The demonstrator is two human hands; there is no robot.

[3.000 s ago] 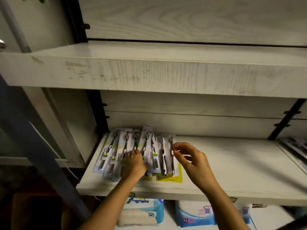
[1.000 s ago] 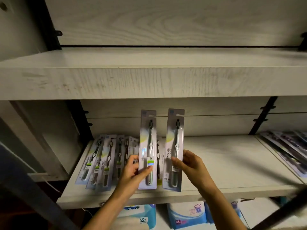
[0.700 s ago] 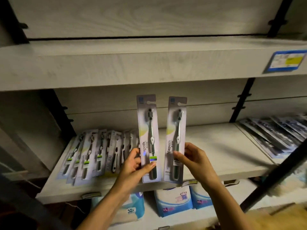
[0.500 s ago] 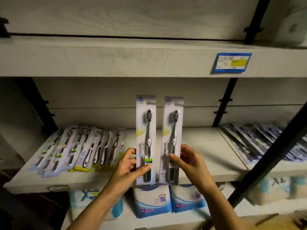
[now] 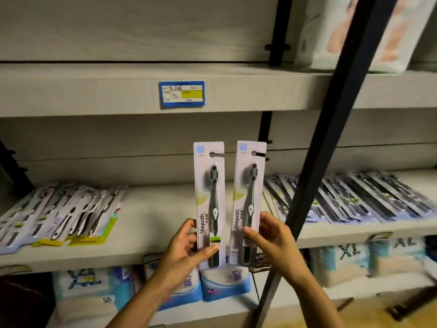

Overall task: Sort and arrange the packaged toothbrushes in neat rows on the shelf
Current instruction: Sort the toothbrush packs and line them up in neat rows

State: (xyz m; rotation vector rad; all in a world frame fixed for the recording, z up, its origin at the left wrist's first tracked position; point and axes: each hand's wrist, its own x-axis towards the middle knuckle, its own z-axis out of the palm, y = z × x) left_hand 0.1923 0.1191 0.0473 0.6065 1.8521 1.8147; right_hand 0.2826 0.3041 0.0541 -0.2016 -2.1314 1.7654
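Two packaged toothbrushes stand upright in front of the middle shelf (image 5: 165,249). My left hand (image 5: 186,247) pinches the lower part of the left pack (image 5: 209,185), a white card with a dark brush. My right hand (image 5: 269,235) holds the lower part of the right pack (image 5: 249,183), which looks the same. On the shelf's left end lies a fanned group of toothbrush packs (image 5: 63,211). A long overlapping row of dark packs (image 5: 359,197) covers the shelf's right part.
A black slanted pole (image 5: 331,129) crosses in front of the right shelf section. A blue and yellow price tag (image 5: 181,94) sits on the upper shelf edge. Blue and white soft packs (image 5: 224,284) fill the shelf below. Bare shelf board lies between the two groups.
I lifted two packs off the left pile and hold them upright. My view has swung right, bringing the right row and the black pole into sight.
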